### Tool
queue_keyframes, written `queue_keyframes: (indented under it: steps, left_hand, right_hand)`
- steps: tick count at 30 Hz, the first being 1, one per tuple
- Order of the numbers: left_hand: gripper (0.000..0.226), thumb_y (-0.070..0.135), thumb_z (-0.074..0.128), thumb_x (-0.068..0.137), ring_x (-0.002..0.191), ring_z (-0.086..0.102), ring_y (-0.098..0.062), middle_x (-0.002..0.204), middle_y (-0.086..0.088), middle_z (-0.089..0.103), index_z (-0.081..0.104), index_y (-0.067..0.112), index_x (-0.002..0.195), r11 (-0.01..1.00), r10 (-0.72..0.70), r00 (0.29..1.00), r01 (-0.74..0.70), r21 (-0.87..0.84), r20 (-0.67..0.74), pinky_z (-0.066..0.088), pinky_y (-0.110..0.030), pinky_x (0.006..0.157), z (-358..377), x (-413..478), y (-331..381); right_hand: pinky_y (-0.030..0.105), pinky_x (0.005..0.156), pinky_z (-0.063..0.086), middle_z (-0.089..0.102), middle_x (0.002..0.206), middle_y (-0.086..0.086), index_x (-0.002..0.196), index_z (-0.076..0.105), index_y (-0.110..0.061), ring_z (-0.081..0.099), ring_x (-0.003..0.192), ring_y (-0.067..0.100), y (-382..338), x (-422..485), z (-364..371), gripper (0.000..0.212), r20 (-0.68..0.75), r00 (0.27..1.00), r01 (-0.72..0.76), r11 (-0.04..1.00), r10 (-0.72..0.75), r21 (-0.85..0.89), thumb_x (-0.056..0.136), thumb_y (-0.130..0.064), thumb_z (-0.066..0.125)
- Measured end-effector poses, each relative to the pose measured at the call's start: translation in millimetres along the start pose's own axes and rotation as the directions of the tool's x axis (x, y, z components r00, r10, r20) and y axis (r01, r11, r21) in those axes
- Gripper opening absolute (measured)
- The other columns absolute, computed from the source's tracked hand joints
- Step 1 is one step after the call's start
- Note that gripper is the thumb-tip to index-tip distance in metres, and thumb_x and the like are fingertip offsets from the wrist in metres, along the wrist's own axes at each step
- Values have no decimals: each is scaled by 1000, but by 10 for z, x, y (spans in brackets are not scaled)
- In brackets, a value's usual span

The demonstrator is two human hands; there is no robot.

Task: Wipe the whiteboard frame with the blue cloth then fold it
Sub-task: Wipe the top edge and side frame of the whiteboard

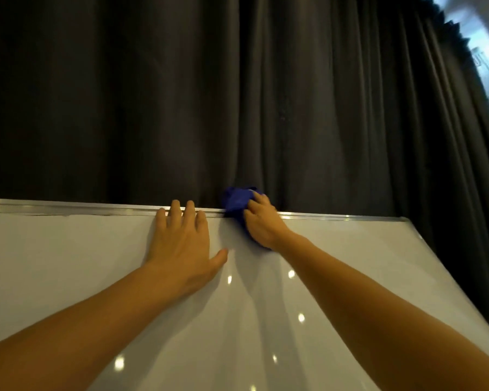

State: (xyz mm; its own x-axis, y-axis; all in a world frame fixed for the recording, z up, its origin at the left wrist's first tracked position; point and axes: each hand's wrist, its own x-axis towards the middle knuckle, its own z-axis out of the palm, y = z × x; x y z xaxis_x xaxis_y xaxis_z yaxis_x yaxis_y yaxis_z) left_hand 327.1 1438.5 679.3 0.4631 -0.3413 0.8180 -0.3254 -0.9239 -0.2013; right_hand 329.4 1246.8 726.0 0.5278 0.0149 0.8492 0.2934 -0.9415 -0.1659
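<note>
Blue and bunched into a wad, the cloth (237,203) sits on the top edge of the whiteboard (96,263), pressed against the silver frame (68,208) by the right hand (261,224). That hand's fingers curl over the wad and clamp it to the rail, with part of the cloth hanging down under the palm onto the white surface. The left hand (181,244) lies flat on the board just to the left of the cloth, fingers straight and a little apart, their tips reaching onto the rail; it holds nothing and seems to steady the board.

The frame's long axis runs left to right across the view, so the next stroke most likely slides sideways along it. To the right the rail is bare up to the corner (404,219); to the left the flat hand stands in the way and would have to lift first. A dark curtain (294,94) hangs close behind the rail.
</note>
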Motion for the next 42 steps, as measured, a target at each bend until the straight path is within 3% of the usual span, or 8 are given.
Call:
queue_keyframes:
  steps: [5, 13, 19, 26, 31, 37, 40, 42]
  left_hand:
    - [98, 75, 27, 84, 146, -5, -44, 161, -19, -3, -1, 12, 153, 989, -148, 989, 147, 31, 11, 4, -55, 118, 160, 173, 696]
    - [109, 78, -2, 71, 146, -12, -42, 161, -17, -13, -6, 5, 151, 969, -236, 970, 229, 91, 65, 1, -55, 118, 423, 549, 1577]
    - [99, 78, 11, 81, 147, -14, -37, 162, -13, -13, -7, 13, 152, 987, -136, 991, 134, 86, 20, -1, -53, 118, 630, 918, 2542]
    - [101, 80, 9, 80, 148, -10, -37, 162, -13, -11, -3, 11, 153, 985, -106, 993, 98, 139, 55, -1, -53, 118, 760, 1133, 2719]
    - [99, 78, 8, 80, 148, -8, -35, 162, -14, -6, -4, 13, 153, 993, -106, 994, 107, 58, -25, 2, -50, 121, 807, 1191, 2843]
    - [107, 79, -6, 67, 148, -11, -37, 162, -11, -14, -7, 15, 153, 993, -97, 994, 93, 71, 52, 0, -53, 118, 815, 1222, 2678]
    - [104, 78, -7, 70, 148, -10, -36, 162, -10, -11, -4, 15, 153, 997, -64, 998, 63, 50, 22, 0, -53, 118, 825, 1208, 2676]
    - [104, 78, -7, 70, 148, -10, -36, 162, -10, -10, -2, 15, 153, 997, -60, 998, 60, 42, 6, -1, -53, 118, 810, 1212, 2735]
  right_hand:
    - [51, 117, -12, -4, 165, -5, 149, 29, -34, -16, 149, 25, 417, 7, 196, 59, 23, 957, 279, 901, -288, -331, 96, -54, 12]
    - [60, 116, -10, -19, 163, 3, 157, 6, -23, -19, 147, 36, 2684, 189, -440, 70, -130, 933, -357, 906, 335, -228, 97, -46, 36]
    - [58, 115, -11, -16, 163, -2, 145, 40, -26, -21, 147, 25, 2524, 503, -336, 62, -226, 950, 169, 962, -217, -213, 89, -52, 38]
    - [57, 117, -10, -16, 163, 9, 154, 22, -22, -20, 148, 32, 3154, 579, -540, 67, -200, 969, -169, 980, 145, -109, 94, -41, 45]
    - [44, 120, -5, -2, 164, -13, 151, 25, -37, -13, 150, 13, 3024, 279, -418, 62, -66, 917, 388, 918, -394, -81, 94, -60, 32]
    - [56, 117, 10, 7, 165, 1, 141, 49, -26, 3, 149, 35, 3683, 430, -929, 48, 52, 935, -337, 926, 350, -172, 100, -47, 36]
    - [43, 85, 51, 64, 118, 15, 88, 71, -13, 58, 99, 32, 3672, 630, -1200, 17, -52, 920, -389, 921, 389, 23, 91, -25, 60]
    - [27, 65, 51, 64, 98, 6, 81, 67, -17, 59, 78, 21, 3648, 679, -1276, 6, -252, 906, -308, 939, 339, 155, 84, -12, 69]
